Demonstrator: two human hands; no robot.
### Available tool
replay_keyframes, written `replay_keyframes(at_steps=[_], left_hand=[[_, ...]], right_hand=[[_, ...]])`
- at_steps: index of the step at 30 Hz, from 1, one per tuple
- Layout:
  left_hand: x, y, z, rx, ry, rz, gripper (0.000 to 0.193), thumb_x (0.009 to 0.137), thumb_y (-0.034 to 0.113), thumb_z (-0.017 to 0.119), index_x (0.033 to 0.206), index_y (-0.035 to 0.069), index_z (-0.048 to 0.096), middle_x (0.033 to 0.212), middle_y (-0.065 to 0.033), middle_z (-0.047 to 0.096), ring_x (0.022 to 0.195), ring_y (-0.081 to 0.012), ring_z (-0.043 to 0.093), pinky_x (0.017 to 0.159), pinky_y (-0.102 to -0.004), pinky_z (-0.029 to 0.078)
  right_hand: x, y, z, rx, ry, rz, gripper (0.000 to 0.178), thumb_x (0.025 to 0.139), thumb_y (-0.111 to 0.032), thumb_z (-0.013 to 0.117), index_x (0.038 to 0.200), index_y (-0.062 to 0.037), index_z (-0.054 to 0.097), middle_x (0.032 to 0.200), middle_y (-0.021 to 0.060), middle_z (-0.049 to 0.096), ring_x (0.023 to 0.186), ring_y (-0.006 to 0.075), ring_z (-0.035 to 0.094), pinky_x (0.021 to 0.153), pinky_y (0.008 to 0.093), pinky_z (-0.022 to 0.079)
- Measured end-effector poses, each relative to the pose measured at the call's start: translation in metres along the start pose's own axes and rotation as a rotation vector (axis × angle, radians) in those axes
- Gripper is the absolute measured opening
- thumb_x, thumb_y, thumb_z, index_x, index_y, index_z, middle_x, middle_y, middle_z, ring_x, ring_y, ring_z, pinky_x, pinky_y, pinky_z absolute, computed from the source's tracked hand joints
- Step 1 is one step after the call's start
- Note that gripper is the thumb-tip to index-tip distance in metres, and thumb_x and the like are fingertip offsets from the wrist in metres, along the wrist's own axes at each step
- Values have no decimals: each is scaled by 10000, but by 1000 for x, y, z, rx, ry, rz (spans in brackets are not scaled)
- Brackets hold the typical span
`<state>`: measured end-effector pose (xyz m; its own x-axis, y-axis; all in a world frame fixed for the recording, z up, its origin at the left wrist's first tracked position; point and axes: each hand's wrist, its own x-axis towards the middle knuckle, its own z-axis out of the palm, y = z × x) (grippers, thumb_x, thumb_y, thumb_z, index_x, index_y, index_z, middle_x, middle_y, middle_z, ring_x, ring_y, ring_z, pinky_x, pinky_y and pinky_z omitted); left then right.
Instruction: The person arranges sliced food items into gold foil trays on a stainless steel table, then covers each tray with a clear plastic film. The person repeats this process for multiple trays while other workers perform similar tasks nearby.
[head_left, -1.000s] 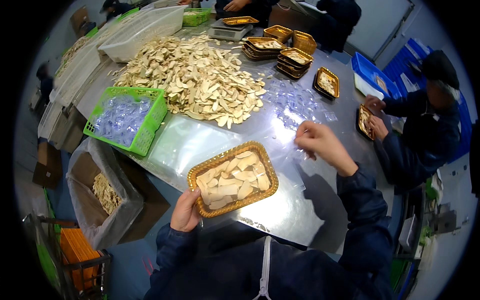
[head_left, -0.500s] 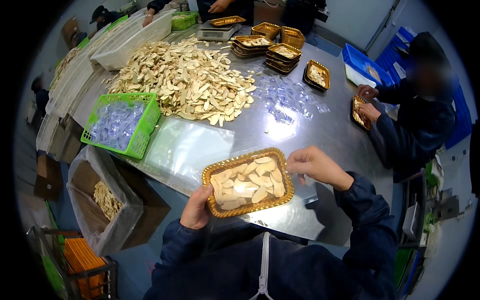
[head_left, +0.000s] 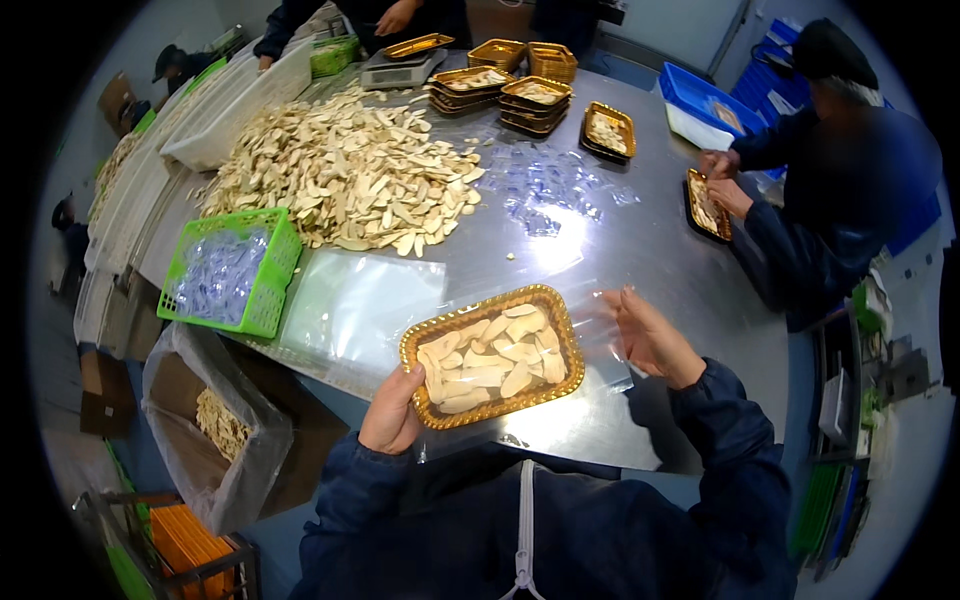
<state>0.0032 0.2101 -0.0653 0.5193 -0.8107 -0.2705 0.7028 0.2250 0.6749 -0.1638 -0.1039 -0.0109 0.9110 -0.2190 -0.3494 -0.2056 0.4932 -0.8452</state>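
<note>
Head view: golden tray (head_left: 574,352) (bagged) holds pale slices (head_left: 490,352).

Metal desk (head_left: 650,260) and surroundings. Far side: grey scale (head_left: 392,76). Left: white crate (head_left: 240,110). Right: blue tub (head_left: 684,88), near a co-worker in dark clothing (head_left: 850,190). Lower left: brown carton (head_left: 305,435) with translucent liner (head_left: 215,500); below it, ribbed orange items (head_left: 188,540).

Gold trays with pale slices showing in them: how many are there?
5: the tray in the left hand; the top tray on the left-front stack; the top tray on the stack beside it; the tray further right; the tray by the co-worker's hands. Stacking may hide more.
</note>
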Motion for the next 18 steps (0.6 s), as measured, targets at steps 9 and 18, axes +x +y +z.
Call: replay_keyframes(at_steps=[9, 18], left_hand=[[15, -9, 17, 112, -58, -184, 469, 1039, 238, 455, 1409, -41, 386, 1380, -167, 526, 1241, -249, 545, 1062, -386, 434], [37, -23, 44, 133, -84, -266, 465, 1061, 283, 400, 1417, -16, 390, 1402, -136, 508, 1262, -233, 516, 1073, -371, 407]], right_hand=[[-32, 6, -19, 41, -82, 307, 377, 923, -106, 645, 1206, 126, 554, 1060, 215, 663, 919, 256, 703, 843, 361, 601], [-66, 23, -29, -386, 259, 162, 209, 905, -147, 658, 939, 53, 710, 737, 17, 631, 602, 62, 506, 520, 215, 375]])
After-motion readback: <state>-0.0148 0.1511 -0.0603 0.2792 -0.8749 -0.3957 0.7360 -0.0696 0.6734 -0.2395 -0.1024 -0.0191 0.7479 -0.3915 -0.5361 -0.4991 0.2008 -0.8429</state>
